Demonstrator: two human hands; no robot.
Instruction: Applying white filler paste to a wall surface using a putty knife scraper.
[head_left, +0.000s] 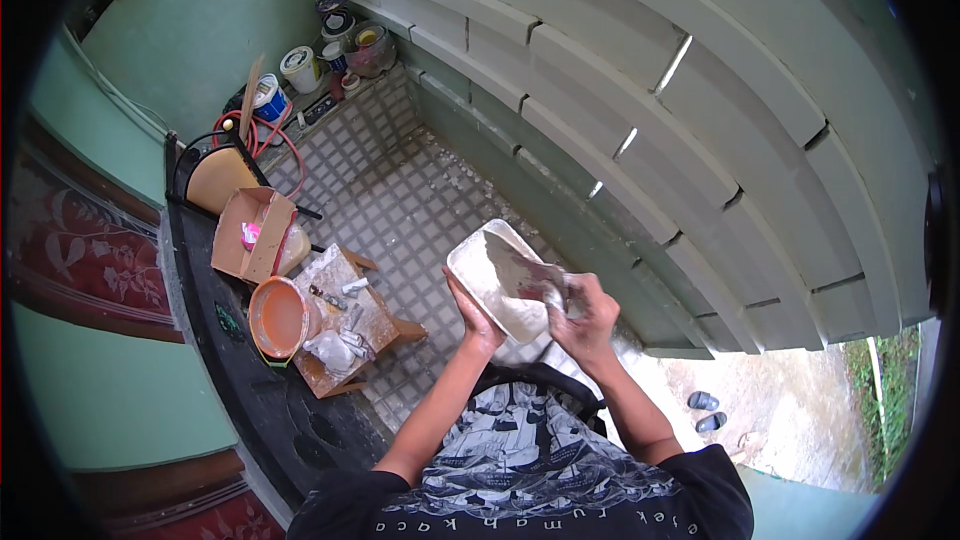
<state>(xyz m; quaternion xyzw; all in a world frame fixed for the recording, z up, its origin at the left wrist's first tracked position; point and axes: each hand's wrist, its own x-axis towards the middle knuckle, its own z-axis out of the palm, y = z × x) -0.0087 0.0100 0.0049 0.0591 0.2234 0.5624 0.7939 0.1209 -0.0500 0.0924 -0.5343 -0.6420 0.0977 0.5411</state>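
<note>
A white rectangular plastic tub [462, 258] is held up in front of my body, tilted so that its inside shows. White paste-like material [487, 285] coats its inner wall and floor. My left hand [475, 315] grips the tub by its left side, fingers tucked underneath. At the right rim, my right hand [585, 318] is closed round a putty-smeared scraper [540, 282] whose wide grey blade reaches into the tub. Fingers of the right hand partly cover the tool's handle.
To the left, a wooden stool [385, 325] bears tools and a whitish plastic bag, beside an orange bucket [283, 317]. Behind are a cardboard box [238, 253], a chair [222, 180] and several paint pails [300, 70]. A slatted wall [640, 180] rises ahead; sandals [704, 401] lie at right.
</note>
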